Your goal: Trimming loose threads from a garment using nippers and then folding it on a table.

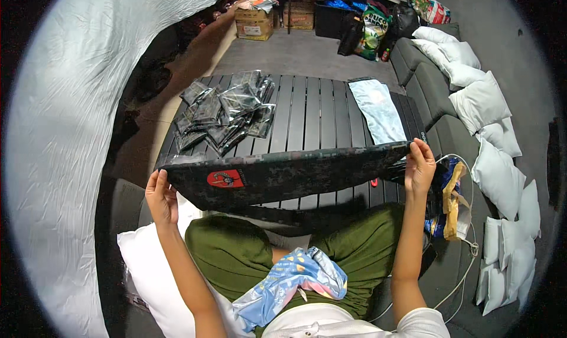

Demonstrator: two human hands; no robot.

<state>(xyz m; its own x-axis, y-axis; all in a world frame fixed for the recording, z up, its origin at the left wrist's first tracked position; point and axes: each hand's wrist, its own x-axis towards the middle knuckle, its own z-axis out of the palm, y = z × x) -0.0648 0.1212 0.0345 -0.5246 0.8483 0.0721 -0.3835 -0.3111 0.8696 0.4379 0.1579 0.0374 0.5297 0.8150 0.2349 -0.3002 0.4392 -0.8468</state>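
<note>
A long folded piece of dark camouflage cloth (307, 175) with a red emblem near its left end is stretched between my hands, above my lap and the near edge of the black slatted table (313, 107). My left hand (162, 197) pinches its upper left corner between thumb and fingers. At the upper right corner, my right hand (420, 168) grips it the same way, slightly higher. Across my lap lies a crumpled light blue printed cloth (295, 279). Flat dark packets in clear plastic (227, 110) are heaped on the table's left side.
A pale blue folded cloth (378, 110) rests on the table's right. Several white pillows (481, 101) line the grey sofa (440, 96). A yellow and blue bag (453, 202) and white cord sit right of my hand. Cardboard boxes (254, 25) stand at the back.
</note>
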